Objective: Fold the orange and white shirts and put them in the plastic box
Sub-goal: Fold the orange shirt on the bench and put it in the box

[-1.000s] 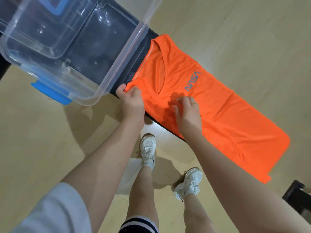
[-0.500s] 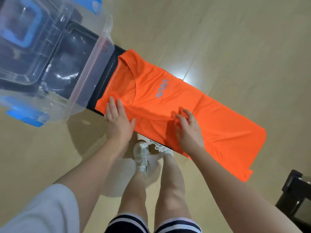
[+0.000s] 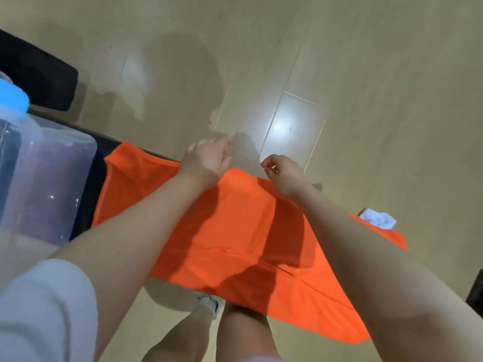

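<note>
The orange shirt (image 3: pixel 235 231) lies spread across a narrow black bench (image 3: pixel 86 205), its near edge hanging over the side toward the person's legs and its right end trailing off past the right forearm. The cloth is smooth in the middle, with a few creases low down, and both arms cast dark shadows on it.

The left hand (image 3: pixel 206 160) reaches beyond the far edge of the shirt, fingers fairly straight and spread, with nothing seen between them. The right hand (image 3: pixel 283 173) sits at that same far edge with its fingers curled inward; motion blur hides whether they pinch the fabric, so its grip cannot be told.

At the left, the clear plastic box (image 3: pixel 47 178) stands on the bench just beside the shirt's collar end, and a blurred blue part (image 3: pixel 13 97) shows at its upper corner. Another dark, rounded object (image 3: pixel 36 74) lies beyond the box at the upper left.

The floor (image 3: pixel 366 74) is pale beige tile with thin joints, and one tile carries a bright glare from an overhead light. The person's shadow falls across it beyond the bench. A small crumpled piece of white cloth (image 3: pixel 379 219) shows past the right forearm, near the shirt's far right end. A white shoe (image 3: pixel 210 303) shows under the shirt's hanging edge.
</note>
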`<state>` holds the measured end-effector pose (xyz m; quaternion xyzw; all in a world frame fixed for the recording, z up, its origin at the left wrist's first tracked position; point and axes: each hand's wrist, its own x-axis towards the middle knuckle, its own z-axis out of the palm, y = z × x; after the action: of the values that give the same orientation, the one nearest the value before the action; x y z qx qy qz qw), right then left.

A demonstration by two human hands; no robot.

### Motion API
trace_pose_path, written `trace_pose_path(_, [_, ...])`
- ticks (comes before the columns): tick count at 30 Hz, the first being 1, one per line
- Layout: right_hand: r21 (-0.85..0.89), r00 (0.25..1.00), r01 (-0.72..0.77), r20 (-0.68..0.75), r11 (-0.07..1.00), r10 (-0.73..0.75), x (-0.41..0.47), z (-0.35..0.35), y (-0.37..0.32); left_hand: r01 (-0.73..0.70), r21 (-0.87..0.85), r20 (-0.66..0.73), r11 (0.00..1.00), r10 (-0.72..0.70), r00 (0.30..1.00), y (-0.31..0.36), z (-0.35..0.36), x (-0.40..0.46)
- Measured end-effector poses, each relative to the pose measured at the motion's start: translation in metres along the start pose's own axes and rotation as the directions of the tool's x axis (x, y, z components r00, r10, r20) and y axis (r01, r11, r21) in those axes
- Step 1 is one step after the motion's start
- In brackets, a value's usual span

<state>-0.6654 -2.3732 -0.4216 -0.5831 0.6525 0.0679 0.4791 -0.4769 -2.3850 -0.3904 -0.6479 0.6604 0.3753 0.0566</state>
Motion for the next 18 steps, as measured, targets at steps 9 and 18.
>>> trace_pose_path(9, [0.293, 0.834, -0.29, 0.545, 0.911, 0.09, 0.042, 0.004, 0.039, 0.146, -0.011, 0.515, 0.989, -0.12, 0.849, 0.015, 0.029, 0.053])
trace_pose_path(18, [0.324, 0.981, 0.099, 0.129, 0.941, -0.148, 0.005, -0.036, 0.014, 0.079, -0.072, 0.403, 0.994, -0.043, 0.914, 0.025, -0.016, 0.033])
